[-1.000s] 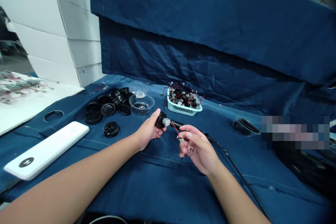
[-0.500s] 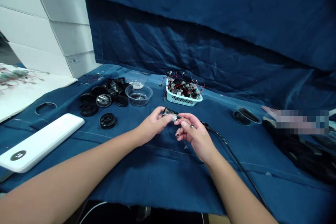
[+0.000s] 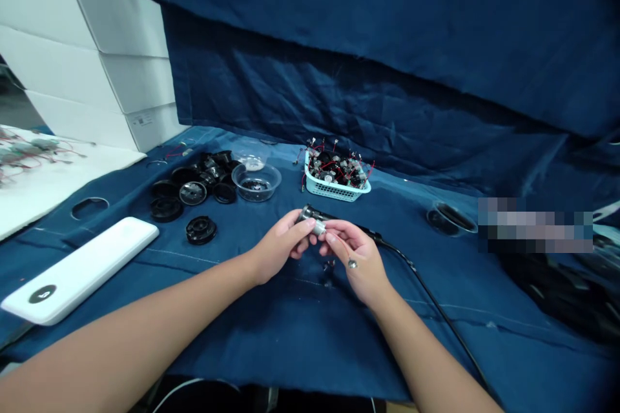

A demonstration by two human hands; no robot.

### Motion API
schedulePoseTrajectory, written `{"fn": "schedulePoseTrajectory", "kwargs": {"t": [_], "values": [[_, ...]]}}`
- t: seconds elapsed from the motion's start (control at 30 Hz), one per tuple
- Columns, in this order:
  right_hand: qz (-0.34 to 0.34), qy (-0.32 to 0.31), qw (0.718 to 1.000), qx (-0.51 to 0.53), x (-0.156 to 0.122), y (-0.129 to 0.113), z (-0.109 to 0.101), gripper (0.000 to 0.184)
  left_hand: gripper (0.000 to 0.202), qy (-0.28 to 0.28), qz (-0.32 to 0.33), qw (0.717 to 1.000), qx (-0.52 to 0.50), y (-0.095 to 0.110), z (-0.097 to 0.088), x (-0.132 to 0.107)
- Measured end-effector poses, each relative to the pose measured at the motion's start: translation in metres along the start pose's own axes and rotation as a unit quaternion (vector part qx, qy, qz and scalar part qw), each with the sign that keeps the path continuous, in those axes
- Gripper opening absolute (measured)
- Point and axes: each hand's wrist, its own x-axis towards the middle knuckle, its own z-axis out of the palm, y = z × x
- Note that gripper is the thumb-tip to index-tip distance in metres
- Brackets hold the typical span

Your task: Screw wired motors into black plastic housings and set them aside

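The left grip (image 3: pixel 281 244) holds a silver motor (image 3: pixel 320 228), the right grip (image 3: pixel 361 257) at its wired end, near a pale-blue basket (image 3: pixel 336 191).

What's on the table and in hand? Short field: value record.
left hand: grips silvery cylinder
right hand: fingers at cylinder's right end, thin wire across hand, grip unclear
basket: light blue, full of wired parts
bowl: clear, left of basket, dark bits inside
black parts: heaped left of bowl
white device: left of left forearm
black cable: runs toward bottom right
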Motion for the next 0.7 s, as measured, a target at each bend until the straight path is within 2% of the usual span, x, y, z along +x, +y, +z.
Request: {"fn": "schedulePoseTrajectory", "kwargs": {"t": [0.17,0.27,0.43,0.57,0.63,0.7], "values": [[-0.032,0.002,0.998,-0.045,0.003,0.010,0.005,0.040,0.056,-0.007,-0.027,0.998,0.050,-0.013,-0.004,0.003],[-0.051,0.003,0.995,-0.083,0.004,0.013,0.006,0.035,0.062,-0.019,-0.027,0.997,0.076,-0.022,-0.009,0.007],[-0.041,0.028,0.989,-0.140,0.004,0.006,-0.001,0.037,0.079,-0.056,-0.046,0.996,0.050,-0.027,-0.018,0.013],[-0.025,0.062,0.978,-0.197,0.024,-0.018,-0.022,0.049,0.091,-0.033,-0.088,0.996,-0.011,-0.025,-0.025,0.018],[-0.024,0.066,0.968,-0.240,0.049,-0.040,-0.036,0.048,0.084,-0.018,-0.105,0.994,-0.033,-0.025,-0.027,0.021],[-0.026,0.066,0.952,-0.298,0.087,-0.066,-0.049,0.040,0.078,-0.009,-0.113,0.993,-0.043,-0.025,-0.027,0.022]]}}
